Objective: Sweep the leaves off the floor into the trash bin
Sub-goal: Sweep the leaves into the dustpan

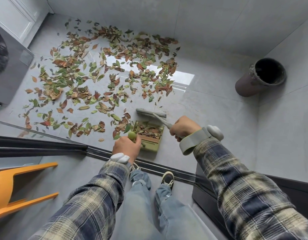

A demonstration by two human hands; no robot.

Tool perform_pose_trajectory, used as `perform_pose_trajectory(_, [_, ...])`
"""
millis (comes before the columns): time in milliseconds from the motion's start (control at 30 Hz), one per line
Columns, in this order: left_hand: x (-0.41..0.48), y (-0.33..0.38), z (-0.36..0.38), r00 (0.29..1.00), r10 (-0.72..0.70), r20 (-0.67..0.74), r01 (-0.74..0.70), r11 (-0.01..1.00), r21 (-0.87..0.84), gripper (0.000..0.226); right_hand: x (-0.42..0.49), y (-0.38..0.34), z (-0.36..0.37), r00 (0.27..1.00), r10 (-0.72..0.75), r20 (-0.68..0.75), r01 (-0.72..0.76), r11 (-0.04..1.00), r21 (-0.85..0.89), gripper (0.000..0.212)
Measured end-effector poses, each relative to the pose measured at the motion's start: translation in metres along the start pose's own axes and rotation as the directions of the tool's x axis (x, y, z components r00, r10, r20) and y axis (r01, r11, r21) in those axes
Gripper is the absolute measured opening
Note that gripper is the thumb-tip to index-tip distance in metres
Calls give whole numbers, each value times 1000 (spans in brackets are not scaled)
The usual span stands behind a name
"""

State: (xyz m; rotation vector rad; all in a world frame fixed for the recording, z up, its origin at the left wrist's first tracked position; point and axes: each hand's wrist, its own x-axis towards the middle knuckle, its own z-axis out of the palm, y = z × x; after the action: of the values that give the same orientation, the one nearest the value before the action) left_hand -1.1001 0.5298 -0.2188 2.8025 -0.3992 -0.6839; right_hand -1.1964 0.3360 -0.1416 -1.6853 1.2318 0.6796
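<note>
- On my screen the left hand (126,147) has its fingers curled around the round green top of the dustpan handle (132,135) and grips it.
- The dustpan (150,147) is green and sits on the grey floor (210,110), just in front of the black door track (63,146). Its open side faces away from the person.
- Some brown and green leaves lie inside the dustpan, above its row of comb teeth.
- The right hand (183,127) is closed around the thin grey handle of the broom (150,113) and holds it.
- The broom head lies on the floor just beyond the open edge of the dustpan. I cannot tell if the two touch.
- Most of the leaves (101,70) are spread wide over the floor, beyond and to the left of the dustpan. They reach up to the far wall.
- The trash bin (245,85) stands at the right, near the corner of the walls. It is dark, round and open at the top, and it is well apart from the leaves and from the dustpan.
- Both wrists carry a white device on a strap, and the sleeves are plaid.
- An orange stool (19,187) shows at the lower left edge.
</note>
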Motion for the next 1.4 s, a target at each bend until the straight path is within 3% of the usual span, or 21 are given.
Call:
perform_pose_trajectory(167, [3,-4,-3,999,-8,37,9,1000,-14,50,-9,5,10,997,47,68,-38,992,-122,18])
perform_pose_trajectory(267, [4,-6,-3,998,-4,70,7,999,-45,51,-18,1,-1,993,67,102,-50,986,-159,10])
perform_pose_trajectory(533, [5,-2,-17,998,21,66,-15,996,-83,49,-43,-20,-42,997,70,31,-71,997,8,14])
perform_pose_trajectory(700, [25,9,-36,991,110,78,-103,991,-89,44,-51,-34,-63,996,83,-40,-79,991,106,20])
perform_pose_trajectory(867, [52,23,-43,982,154,106,-150,987,-52,55,-53,-46,-78,990,99,-102,-71,967,246,3])
perform_pose_trajectory(1067, [73,44,-44,981,153,121,-150,988,-32,57,-39,-54,-87,987,98,-127,-39,913,407,2])
perform_pose_trajectory(1400, [100,91,-26,992,69,109,-70,998,-2,62,31,-55,-127,990,67,-126,-9,912,409,5])
